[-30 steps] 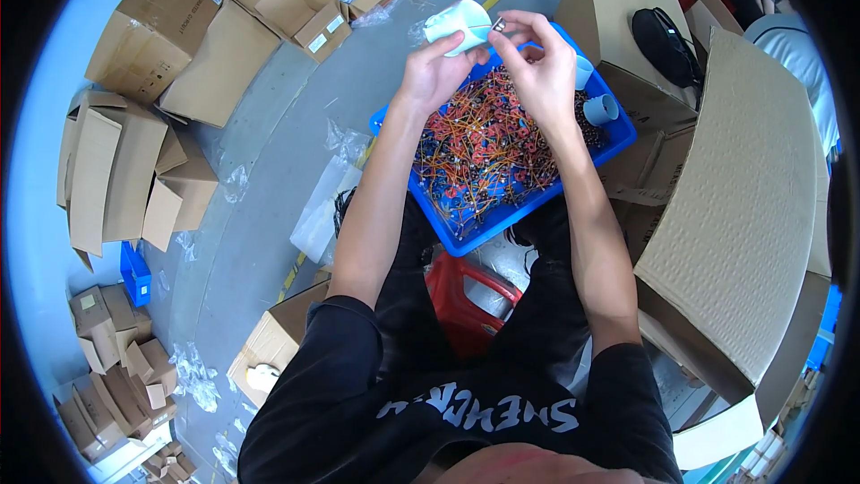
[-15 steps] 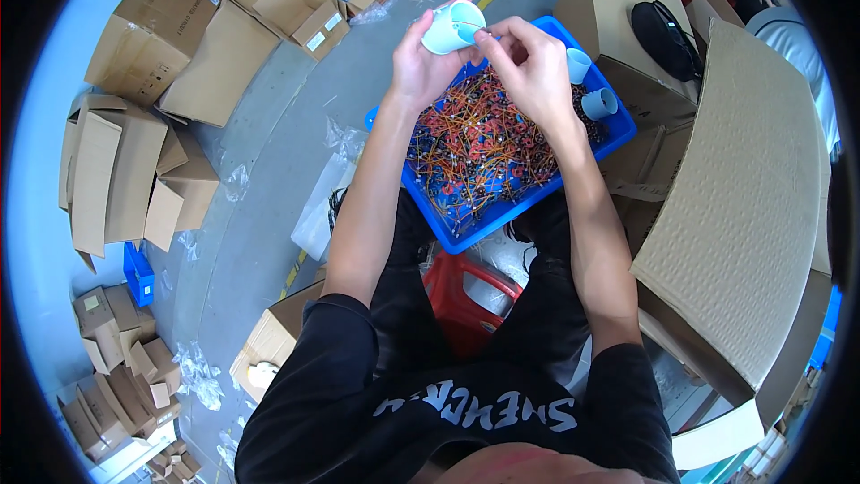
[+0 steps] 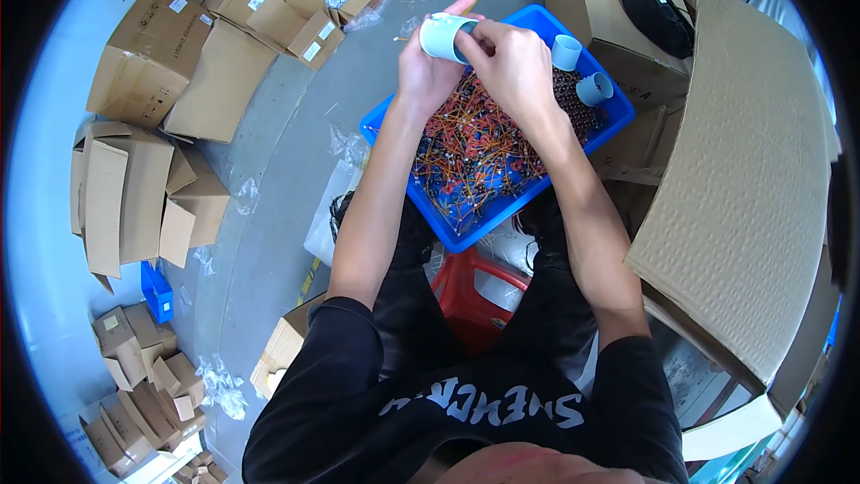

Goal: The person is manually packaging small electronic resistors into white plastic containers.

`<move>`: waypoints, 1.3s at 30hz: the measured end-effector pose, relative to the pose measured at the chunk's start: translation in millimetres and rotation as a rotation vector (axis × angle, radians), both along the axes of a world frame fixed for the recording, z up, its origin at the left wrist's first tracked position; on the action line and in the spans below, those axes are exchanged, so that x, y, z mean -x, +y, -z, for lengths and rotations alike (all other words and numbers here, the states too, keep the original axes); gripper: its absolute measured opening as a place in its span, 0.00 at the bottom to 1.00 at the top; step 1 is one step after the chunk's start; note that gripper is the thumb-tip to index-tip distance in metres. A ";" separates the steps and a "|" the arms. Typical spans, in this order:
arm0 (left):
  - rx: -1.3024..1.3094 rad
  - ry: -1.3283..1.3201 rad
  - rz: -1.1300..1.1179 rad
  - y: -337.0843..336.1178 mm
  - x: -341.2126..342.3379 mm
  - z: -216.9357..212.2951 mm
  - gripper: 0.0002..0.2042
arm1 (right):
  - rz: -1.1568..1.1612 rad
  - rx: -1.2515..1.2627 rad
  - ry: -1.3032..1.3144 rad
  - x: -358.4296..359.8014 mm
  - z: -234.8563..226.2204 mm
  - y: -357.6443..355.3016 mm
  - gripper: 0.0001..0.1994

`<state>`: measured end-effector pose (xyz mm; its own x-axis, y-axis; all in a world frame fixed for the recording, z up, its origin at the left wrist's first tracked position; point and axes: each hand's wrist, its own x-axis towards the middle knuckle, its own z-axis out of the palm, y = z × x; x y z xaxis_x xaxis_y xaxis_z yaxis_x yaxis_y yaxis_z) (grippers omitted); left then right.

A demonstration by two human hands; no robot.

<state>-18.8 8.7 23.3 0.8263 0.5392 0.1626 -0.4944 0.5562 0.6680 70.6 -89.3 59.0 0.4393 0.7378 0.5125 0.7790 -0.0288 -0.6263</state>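
Observation:
My left hand [image 3: 427, 77] is closed around a short, pale blue plastic tube [image 3: 439, 37], raised over the far left part of a blue bin. The fingers of my right hand [image 3: 517, 64] are pinched together and reach into the tube's right end. What they hold is hidden inside. A thin light tip, perhaps a wire end, sticks out just left of the tube. Below both hands, many short orange, red and dark wires [image 3: 479, 143] lie tangled in the blue bin [image 3: 474, 238]. Two more pale blue tubes, one upright [image 3: 566, 52] and one tilted [image 3: 594, 89], sit at the bin's right side.
A large cardboard flap [image 3: 730, 179] rises close by my right arm. A black case [image 3: 657, 16] lies on a carton beyond the bin. Between my legs is a red plastic stool [image 3: 475, 291]. Open cartons [image 3: 134, 193] and plastic scraps [image 3: 219, 385] lie along the left.
My right fingers have moved from the tube's rim into its opening. The tube has turned more sideways and shifted slightly left. The light tip now shows on its left.

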 end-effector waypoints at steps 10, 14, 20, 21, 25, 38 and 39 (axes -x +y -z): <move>0.198 -0.014 -0.009 19.3 1.8 26.3 0.24 | -0.090 0.036 -0.028 0.6 2.4 0.8 0.08; 0.212 -0.018 -0.008 17.9 1.5 25.7 0.23 | -0.062 0.017 -0.040 4.2 -1.0 -0.8 0.08; 0.200 0.047 -0.023 12.4 3.1 18.1 0.26 | -0.022 -0.004 -0.043 13.0 -12.6 -5.5 0.07; 0.213 0.007 0.007 14.7 4.1 20.5 0.26 | -0.024 -0.003 -0.043 13.4 -12.1 -4.7 0.07; 0.237 -0.062 0.067 15.5 5.1 20.2 0.27 | -0.067 -0.021 -0.046 13.8 -8.7 -3.0 0.08; 0.259 -0.050 0.052 19.3 7.8 20.2 0.24 | -0.114 -0.002 -0.062 11.4 -11.1 -6.1 0.07; 0.252 -0.031 0.031 19.8 8.0 20.3 0.24 | -0.118 -0.016 -0.038 11.9 -11.9 -6.2 0.07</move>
<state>-26.8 28.4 3.0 0.8396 0.5407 0.0522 -0.4930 0.7180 0.4913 58.7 -95.5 70.9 0.3302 0.7748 0.5392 0.7997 0.0739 -0.5958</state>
